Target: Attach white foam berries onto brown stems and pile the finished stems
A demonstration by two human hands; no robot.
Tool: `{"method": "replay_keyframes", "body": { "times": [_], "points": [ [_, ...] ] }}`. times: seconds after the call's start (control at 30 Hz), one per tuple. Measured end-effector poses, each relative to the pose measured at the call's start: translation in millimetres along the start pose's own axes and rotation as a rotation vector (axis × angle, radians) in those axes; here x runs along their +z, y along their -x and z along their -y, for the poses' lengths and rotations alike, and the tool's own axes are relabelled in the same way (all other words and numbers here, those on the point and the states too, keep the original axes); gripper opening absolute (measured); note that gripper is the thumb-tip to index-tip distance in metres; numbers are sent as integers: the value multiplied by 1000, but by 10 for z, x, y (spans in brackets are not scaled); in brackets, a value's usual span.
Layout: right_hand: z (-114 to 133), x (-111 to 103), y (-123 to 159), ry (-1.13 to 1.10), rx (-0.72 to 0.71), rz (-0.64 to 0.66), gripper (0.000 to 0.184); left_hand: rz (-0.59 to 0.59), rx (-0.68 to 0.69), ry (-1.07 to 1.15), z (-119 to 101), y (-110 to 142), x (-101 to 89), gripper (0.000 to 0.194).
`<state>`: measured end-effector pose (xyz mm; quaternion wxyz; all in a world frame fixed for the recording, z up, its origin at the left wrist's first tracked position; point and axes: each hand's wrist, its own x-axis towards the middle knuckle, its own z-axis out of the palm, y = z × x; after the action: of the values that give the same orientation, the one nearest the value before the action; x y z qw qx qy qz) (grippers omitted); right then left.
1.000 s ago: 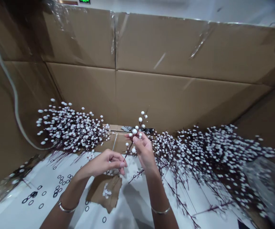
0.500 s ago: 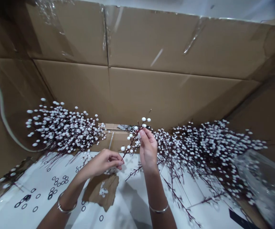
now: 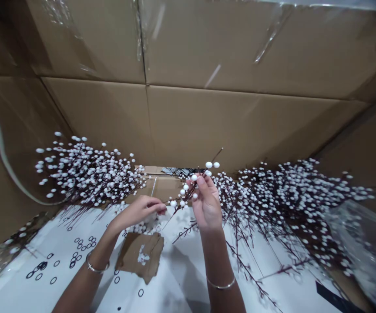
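My right hand (image 3: 207, 202) holds a dark-stemmed artificial berry branch (image 3: 184, 191) between thumb and fingers, its bare tip pointing up and right. White round berries stand along it. My left hand (image 3: 147, 211) is beside the branch's lower left end, fingers curled together. Whatever is between those fingertips, if anything, is hidden. Below the left hand lies a small pile of loose white berries (image 3: 144, 227), just behind a torn piece of brown cardboard (image 3: 139, 256) with a white smear on it.
Bundles of white-berry branches lie at left (image 3: 90, 174) and right (image 3: 273, 195). Several small black rings (image 3: 77, 252) are scattered on the white table (image 3: 171, 295). Cardboard walls (image 3: 240, 126) rise behind. Clear plastic (image 3: 364, 234) lies at right, a pale cable (image 3: 3, 156) at left.
My right hand has moved slightly right with the branch, which now leans further over. My left fingers have shifted a little up and left, away from the main stem.
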<state>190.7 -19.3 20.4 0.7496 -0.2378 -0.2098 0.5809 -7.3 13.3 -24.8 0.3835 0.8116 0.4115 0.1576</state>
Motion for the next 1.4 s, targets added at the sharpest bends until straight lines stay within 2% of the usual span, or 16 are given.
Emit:
{"method": "replay_keyframes", "body": {
  "times": [0.07,0.17,0.23,0.4,0.5,0.57,0.67,0.77,0.83,0.9,0.97,1.07,1.23,1.4],
  "points": [
    [4,-2,0,7,4,1,28,-3,-109,-161,223,-86,43,29],
    [-18,4,3,11,12,11,28,12,-218,-271,531,-214,203,14],
    [-38,14,11,11,18,23,26,21,-282,-329,660,-278,330,13],
    [-64,35,25,1,56,23,23,35,-344,-392,769,-349,544,11],
    [-74,37,22,11,68,25,22,26,-317,-369,806,-358,575,7],
    [-89,38,21,18,69,31,20,0,-280,-330,812,-350,530,8],
    [-135,40,24,57,58,26,18,-57,-184,-230,730,-300,337,7],
    [-216,43,28,149,35,36,18,-141,-67,-107,513,-191,68,19],
    [-283,49,36,214,20,71,18,-286,14,25,327,-93,-68,27],
    [-351,62,56,281,6,134,16,-504,120,270,155,4,-132,29],
    [-412,82,89,342,-5,214,13,-681,172,449,27,79,-129,26],
    [-485,111,148,397,-11,313,13,-837,186,594,-69,122,-62,23],
    [-567,116,200,485,-22,334,16,-853,197,833,-112,92,36,27],
    [-601,109,205,532,-50,335,18,-866,194,936,-178,81,74,26]
  ]
}}
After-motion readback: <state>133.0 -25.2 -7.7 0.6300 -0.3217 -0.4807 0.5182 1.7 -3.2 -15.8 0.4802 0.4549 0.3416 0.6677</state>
